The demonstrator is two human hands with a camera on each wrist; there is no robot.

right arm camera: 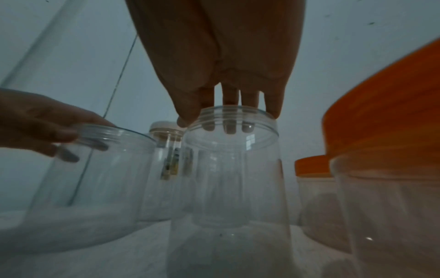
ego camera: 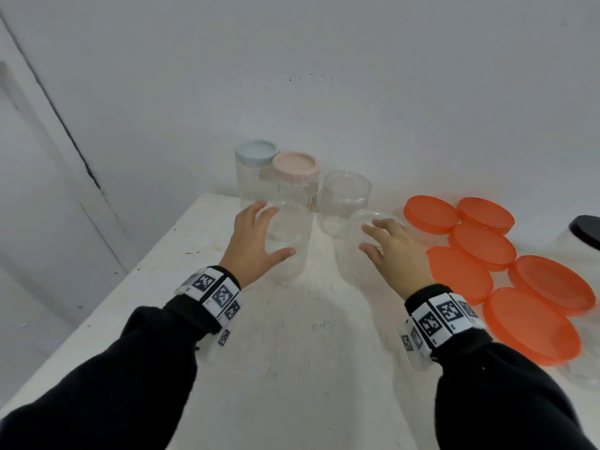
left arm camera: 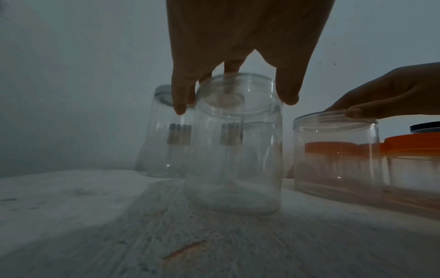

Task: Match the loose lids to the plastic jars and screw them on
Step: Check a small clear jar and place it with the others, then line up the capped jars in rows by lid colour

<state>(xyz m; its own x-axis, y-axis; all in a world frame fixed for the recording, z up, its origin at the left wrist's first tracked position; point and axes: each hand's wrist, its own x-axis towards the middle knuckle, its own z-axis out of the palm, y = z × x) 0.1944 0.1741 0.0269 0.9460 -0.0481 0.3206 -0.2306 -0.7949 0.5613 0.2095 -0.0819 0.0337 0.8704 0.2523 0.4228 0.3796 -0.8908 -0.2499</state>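
Two clear lidless jars stand side by side on the white table (ego camera: 292,352). My left hand (ego camera: 274,230) (left arm camera: 234,101) reaches over the left jar (ego camera: 292,264) (left arm camera: 238,159), fingers and thumb curled round its threaded rim. Over the right jar (ego camera: 350,271) (right arm camera: 228,188) my right hand (ego camera: 373,237) (right arm camera: 228,120) grips the rim from above the same way. A third open jar (ego camera: 344,199) stands just behind them. At the back stand a jar with a blue lid (ego camera: 256,152) and one with a pink lid (ego camera: 295,165).
Several clear tubs with orange lids (ego camera: 532,323) crowd the table's right side, close to my right wrist. A black-lidded jar (ego camera: 587,230) stands at the far right. The table's left edge (ego camera: 130,280) runs diagonally; a grey wall rises behind.
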